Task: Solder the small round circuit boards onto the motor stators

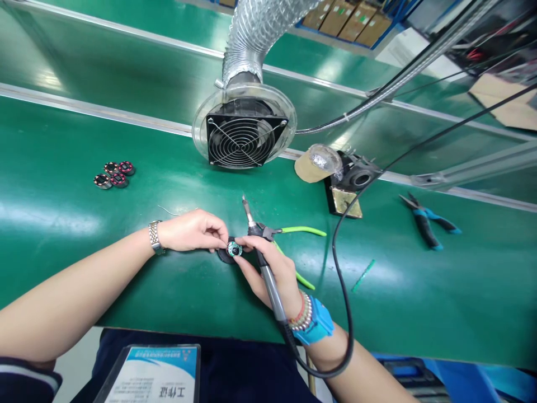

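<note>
A small round green circuit board point(234, 249) sits over a black round part point(225, 256) on the bench, between my two hands. My left hand point(197, 230) is closed in a pinch at the board's left edge; what lies between its fingertips is too small to make out. With thumb and fingers, my right hand point(272, 268) steadies the board from the right. A soldering iron point(271, 285) is tucked in that same hand, its metal tip pointing away from me. Green-handled cutters point(302, 230) lie just beyond the right hand, partly hidden. A thin wire point(168, 210) lies behind my left hand.
Several round black parts point(113, 174) cluster at the left. A fan-fronted fume duct point(241, 140) hangs ahead. An iron stand point(356, 176) with a sponge point(346, 202), a tape-wrapped roll point(316, 163) and blue-handled pliers point(428, 221) are at the right. The iron's black cable point(335, 252) loops over the bench.
</note>
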Demonstrator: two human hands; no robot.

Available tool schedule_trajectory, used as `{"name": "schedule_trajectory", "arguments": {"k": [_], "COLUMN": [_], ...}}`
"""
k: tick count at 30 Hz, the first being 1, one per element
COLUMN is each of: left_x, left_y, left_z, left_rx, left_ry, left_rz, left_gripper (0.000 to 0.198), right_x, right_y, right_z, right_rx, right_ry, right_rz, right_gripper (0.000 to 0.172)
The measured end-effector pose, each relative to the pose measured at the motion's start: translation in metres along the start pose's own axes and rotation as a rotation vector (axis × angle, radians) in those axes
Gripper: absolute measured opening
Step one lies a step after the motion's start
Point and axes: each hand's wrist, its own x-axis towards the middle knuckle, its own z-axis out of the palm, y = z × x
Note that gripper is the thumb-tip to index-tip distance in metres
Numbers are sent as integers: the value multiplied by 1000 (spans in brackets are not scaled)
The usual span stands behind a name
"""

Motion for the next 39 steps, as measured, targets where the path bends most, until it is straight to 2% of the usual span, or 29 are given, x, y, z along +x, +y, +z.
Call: {"name": "schedule_trajectory", "arguments": {"k": [7, 15, 23, 27, 39], "left_x": [1, 1, 1, 2, 2], "left_y": [0, 1, 0, -1, 0], "left_z": [1, 1, 3, 4, 4], "left_rx": [59, 51, 116, 90, 55], "left_ry": [48, 39, 72, 78, 89], "left_rz": [30, 37, 62, 54, 50], "left_gripper": [13, 12, 14, 12, 11], "right_x": [2, 4, 2, 1, 6], "right_y": [-2, -6, -16, -24, -29], "right_z": [-2, -6, -35, -45, -37], "right_rx": [2, 14, 47, 83, 104], "right_ry": [-15, 20, 74, 44, -12], "right_rz": [3, -47, -216, -190, -208], "right_gripper": [37, 37, 38, 33, 29]}}
